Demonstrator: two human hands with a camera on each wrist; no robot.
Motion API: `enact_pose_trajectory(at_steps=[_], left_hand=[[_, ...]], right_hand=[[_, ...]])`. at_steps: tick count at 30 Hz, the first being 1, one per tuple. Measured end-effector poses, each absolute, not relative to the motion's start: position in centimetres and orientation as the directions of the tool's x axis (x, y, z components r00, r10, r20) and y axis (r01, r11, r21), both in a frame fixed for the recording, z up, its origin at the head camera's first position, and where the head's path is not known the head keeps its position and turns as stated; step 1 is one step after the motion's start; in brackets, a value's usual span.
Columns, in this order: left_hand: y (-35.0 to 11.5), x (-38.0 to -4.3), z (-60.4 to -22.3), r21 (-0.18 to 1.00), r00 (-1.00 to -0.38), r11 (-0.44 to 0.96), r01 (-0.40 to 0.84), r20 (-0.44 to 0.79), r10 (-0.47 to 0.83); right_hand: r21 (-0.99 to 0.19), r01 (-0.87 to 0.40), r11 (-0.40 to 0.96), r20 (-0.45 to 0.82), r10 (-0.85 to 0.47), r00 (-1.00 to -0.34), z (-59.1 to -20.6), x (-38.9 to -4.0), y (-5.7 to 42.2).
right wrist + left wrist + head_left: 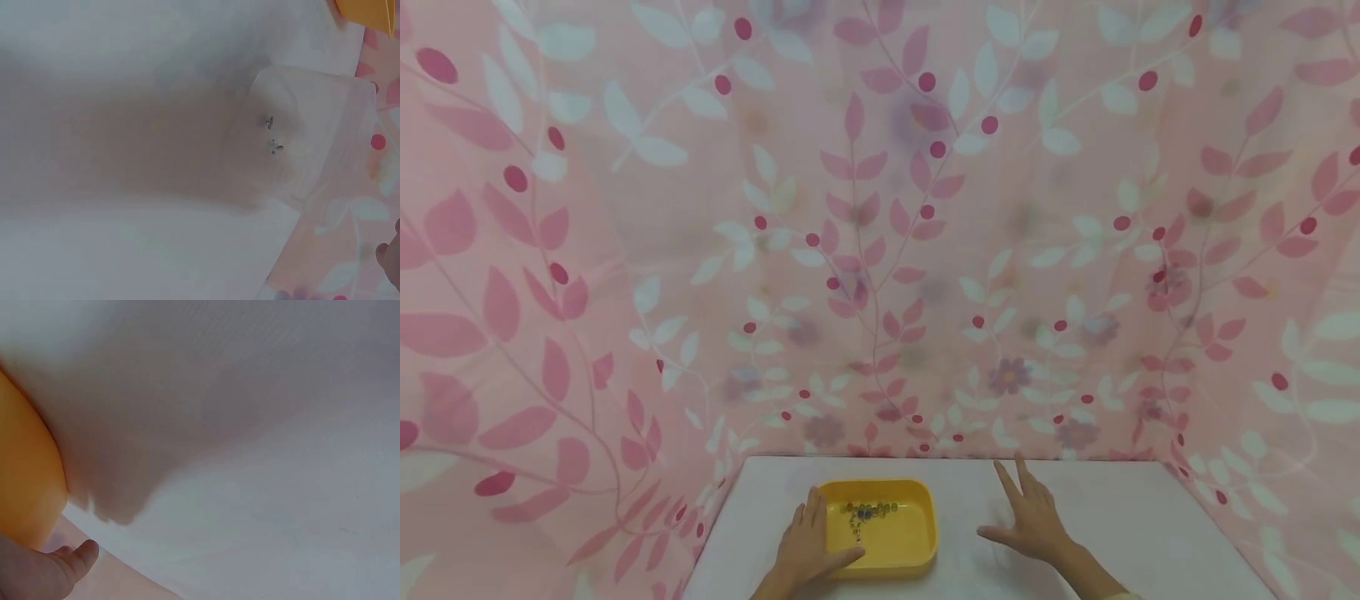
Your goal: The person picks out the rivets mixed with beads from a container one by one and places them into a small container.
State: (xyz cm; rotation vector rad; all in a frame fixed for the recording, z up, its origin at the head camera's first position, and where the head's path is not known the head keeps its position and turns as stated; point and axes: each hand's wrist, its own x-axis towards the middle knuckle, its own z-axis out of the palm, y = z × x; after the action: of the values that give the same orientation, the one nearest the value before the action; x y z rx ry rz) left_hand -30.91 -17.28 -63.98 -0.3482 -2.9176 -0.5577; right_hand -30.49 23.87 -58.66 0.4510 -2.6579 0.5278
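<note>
A yellow tray (898, 533) sits on the white table with several small glass marbles (867, 511) clustered along its back and left part. My left hand (805, 542) is at the tray's left side, fingers straight along the rim and thumb reaching over the near left corner. In the left wrist view, only part of that hand (47, 572) shows beside the tray's outer wall (28, 469). Over the table to the right of the tray, my right hand (1033, 521) has its fingers spread and holds nothing. The right wrist view has a clear container (319, 119) with small dark shiny bits (274, 147) in it.
The white table (1150, 533) ends at a pink leaf-patterned cloth (880, 250) that hangs behind it and at both sides. Shadows of the arms fall across the tabletop in both wrist views.
</note>
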Motion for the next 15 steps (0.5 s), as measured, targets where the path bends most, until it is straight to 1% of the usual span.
enact_pose_trajectory(at_steps=[7,11,15], left_hand=[[-17.3,-31.1,-64.4,0.361,-0.968,0.902,0.238,0.163,0.19],[-17.3,-31.1,-64.4,0.363,-0.972,0.904,0.224,0.149,0.181],[-17.4,-30.9,-64.2,0.373,-0.973,0.901,0.223,0.141,0.183]], right_hand=[[-0.319,-0.352,0.88,0.368,-0.227,-0.902,-58.6,-31.3,22.8],[-0.327,-0.36,0.874,0.366,-0.234,-0.901,-58.4,-31.6,22.2],[-0.313,-0.377,0.872,0.393,-0.243,-0.887,-58.5,-31.6,21.7]])
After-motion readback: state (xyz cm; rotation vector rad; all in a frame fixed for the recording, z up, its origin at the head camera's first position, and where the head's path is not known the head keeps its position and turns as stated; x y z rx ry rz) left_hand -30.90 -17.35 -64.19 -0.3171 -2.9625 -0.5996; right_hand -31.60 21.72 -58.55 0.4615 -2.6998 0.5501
